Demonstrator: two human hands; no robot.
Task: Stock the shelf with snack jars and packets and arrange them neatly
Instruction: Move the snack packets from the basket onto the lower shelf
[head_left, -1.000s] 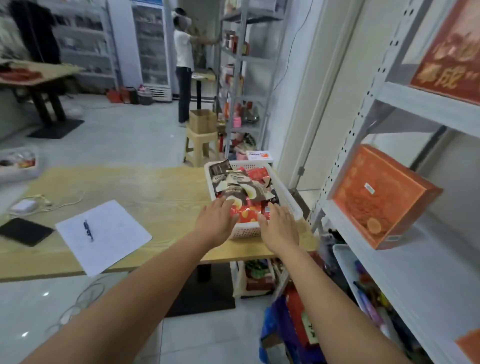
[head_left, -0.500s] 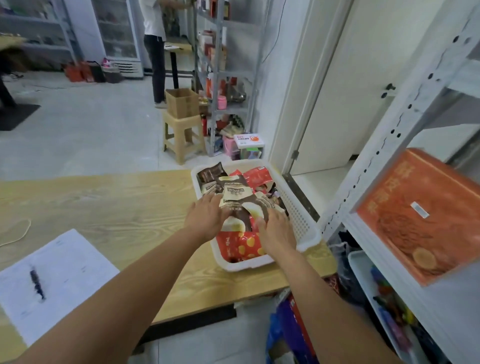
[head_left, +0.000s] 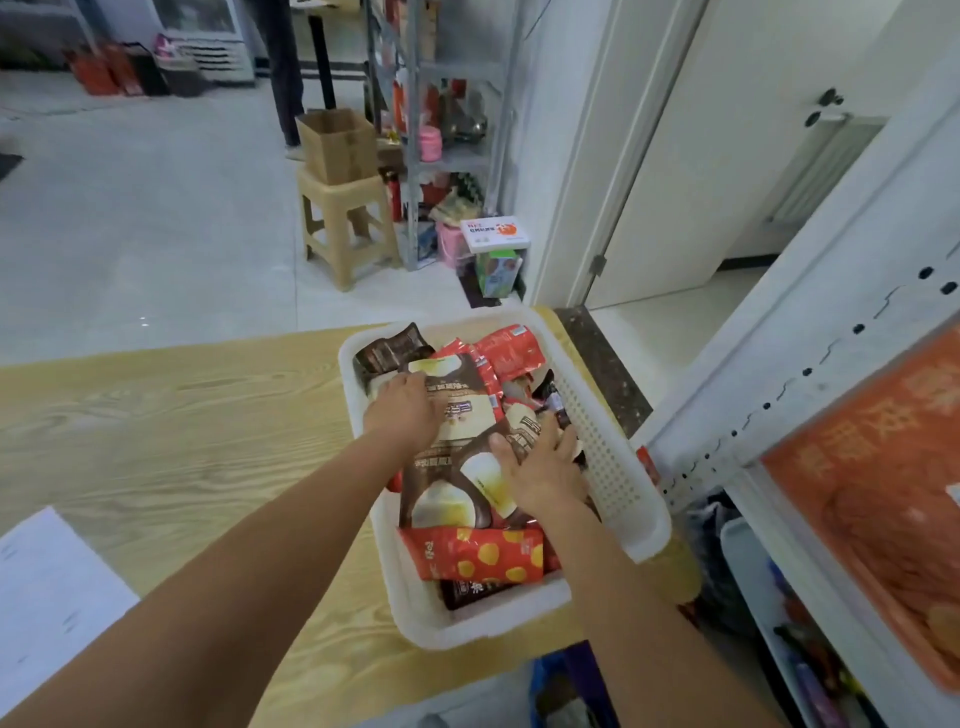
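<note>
Two bare hands are down in the white perforated plastic basket (head_left: 613, 467) on the pale wood-grain table (head_left: 171, 431), and both have pushed deeper among the packets than a second ago, when they were only at its near rim. The left hand (head_left: 402, 413) lies flat on the pile's left side, fingers spread over a brown snack packet with a cream oval (head_left: 457, 387); the right hand (head_left: 543, 470) lies palm-down on a second brown packet with a cream oval (head_left: 452, 499). Neither hand looks closed around anything, though the fingertips are partly hidden among the wrappers, so a pinch underneath cannot be ruled out. The view has also drawn nearer and tilted down since then, so the basket fills more of it. In the basket, at least three brown-and-cream packets show, one red packet with yellow dots (head_left: 478, 553) lies at the near end, one plain red packet (head_left: 511, 351) at the far end, and one dark brown packet (head_left: 392, 351) at the far left corner. To the right stands the white metal shelf (head_left: 810, 364), with one orange box (head_left: 878, 467) on it.
</note>
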